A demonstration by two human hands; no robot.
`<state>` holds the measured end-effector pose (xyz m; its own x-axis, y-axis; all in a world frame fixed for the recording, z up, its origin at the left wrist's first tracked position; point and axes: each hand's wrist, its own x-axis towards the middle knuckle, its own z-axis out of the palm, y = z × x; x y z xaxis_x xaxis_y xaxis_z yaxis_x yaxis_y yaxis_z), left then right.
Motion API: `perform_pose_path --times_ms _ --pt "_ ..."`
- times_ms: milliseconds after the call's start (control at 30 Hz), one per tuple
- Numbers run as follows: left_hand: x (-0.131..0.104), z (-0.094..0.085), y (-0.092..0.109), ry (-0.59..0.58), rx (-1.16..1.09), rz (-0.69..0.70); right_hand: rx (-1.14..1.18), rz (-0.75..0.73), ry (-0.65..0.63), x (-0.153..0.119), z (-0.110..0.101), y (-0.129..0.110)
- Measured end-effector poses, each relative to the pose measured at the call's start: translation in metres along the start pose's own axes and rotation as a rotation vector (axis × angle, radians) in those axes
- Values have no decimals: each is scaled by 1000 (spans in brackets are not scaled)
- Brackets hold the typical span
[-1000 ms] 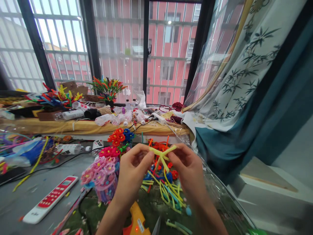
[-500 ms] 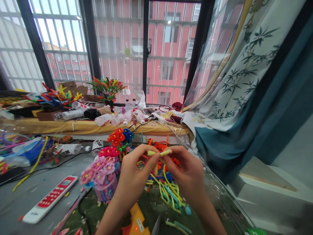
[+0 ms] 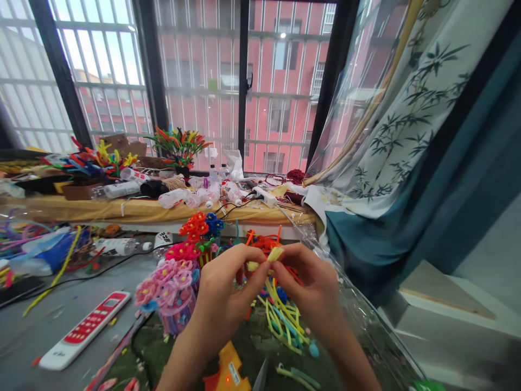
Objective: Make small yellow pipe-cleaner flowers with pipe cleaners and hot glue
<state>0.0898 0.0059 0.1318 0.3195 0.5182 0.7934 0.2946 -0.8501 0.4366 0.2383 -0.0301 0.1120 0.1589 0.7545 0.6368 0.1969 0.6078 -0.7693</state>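
My left hand (image 3: 233,290) and my right hand (image 3: 309,285) meet above the table, fingertips pinched on a short pale-yellow pipe cleaner piece (image 3: 275,253). The piece is bent, one end pointing up and the other lying to the left; its middle is hidden by my fingers. Beneath my hands lies a pile of yellow and green pipe cleaners (image 3: 280,320). Left of my left hand stands a pot of pink and purple pipe cleaner flowers (image 3: 173,293). Below it is an orange-yellow glue gun (image 3: 228,369) with a small light on, beside a pointed metal blade (image 3: 261,376).
A white and red remote control (image 3: 85,331) lies on the left. Red and blue pipe cleaner flowers (image 3: 195,227) stand farther back. Plastic bottles (image 3: 118,247) and a black cable (image 3: 97,271) lie about. The window ledge (image 3: 134,212) holds bottles, a power strip and more pipe cleaner plants.
The pale-yellow piece was nearly straight and level; now it is bent, its right end turned upward. Both hands have stayed in almost the same place.
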Motion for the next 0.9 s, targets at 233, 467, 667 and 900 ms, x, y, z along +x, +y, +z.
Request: perform_pose_path --times_ms 233,467,667,900 --pt "1 6 1 22 -213 -261 5 -3 0 -2 2 2" --pt "0 3 5 93 -409 -399 -138 -235 -19 -4 2 6" --pt "2 -3 0 46 -428 -380 40 -124 -35 -1 0 1" --pt "1 -5 3 -2 -314 -300 182 134 -29 2 4 -9"
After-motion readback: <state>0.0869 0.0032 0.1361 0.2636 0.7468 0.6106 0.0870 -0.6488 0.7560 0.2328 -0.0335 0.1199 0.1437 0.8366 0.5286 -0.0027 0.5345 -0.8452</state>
